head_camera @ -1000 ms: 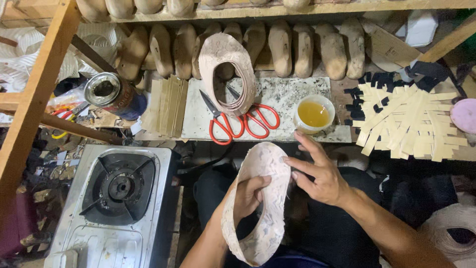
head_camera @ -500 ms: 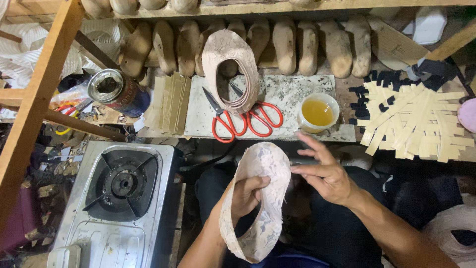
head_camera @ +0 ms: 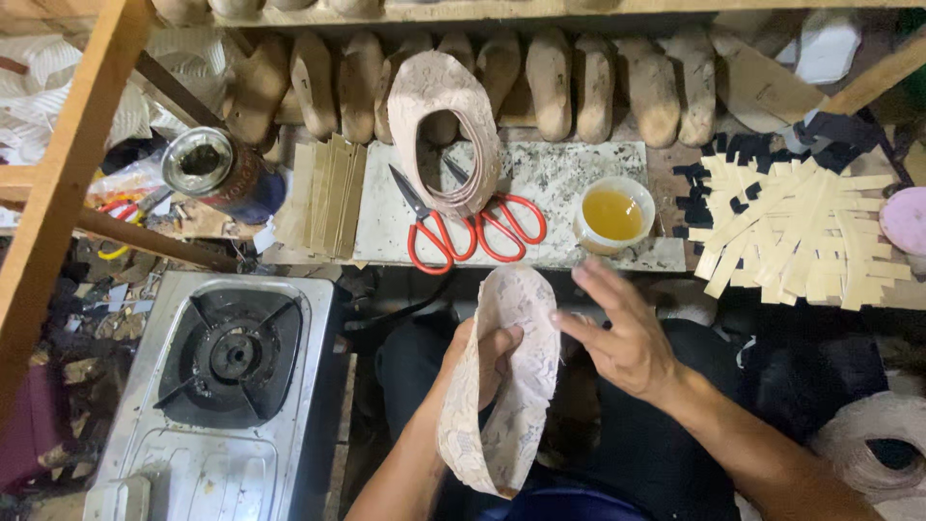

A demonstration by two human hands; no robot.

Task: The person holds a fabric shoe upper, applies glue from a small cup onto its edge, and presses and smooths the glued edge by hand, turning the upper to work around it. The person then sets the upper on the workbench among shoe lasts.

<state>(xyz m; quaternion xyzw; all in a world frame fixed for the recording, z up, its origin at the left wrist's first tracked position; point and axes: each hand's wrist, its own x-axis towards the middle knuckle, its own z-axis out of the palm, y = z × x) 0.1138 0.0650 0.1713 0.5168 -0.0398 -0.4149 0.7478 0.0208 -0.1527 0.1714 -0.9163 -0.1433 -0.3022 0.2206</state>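
While our left hand [head_camera: 487, 352] grips the lace shoe upper [head_camera: 506, 386] at frame centre, below the worktop [head_camera: 540, 178] edge, our right hand [head_camera: 617, 333], fingers spread, now hovers just beside it, lifted off since before.

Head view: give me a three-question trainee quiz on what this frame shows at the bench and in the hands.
1. True or false: the left hand is inside the lace shoe upper.
2. What lies on the stone slab nearest the cup of yellow liquid? A) gas stove B) red scissors C) tin can
3. What does the right hand grip?

Key
1. True: its fingers show through the upper's opening.
2. B: the red scissors lie just left of the cup; the gas stove and tin can sit further left.
3. Nothing: it is open, fingers spread, with fingertips at the upper's edge.
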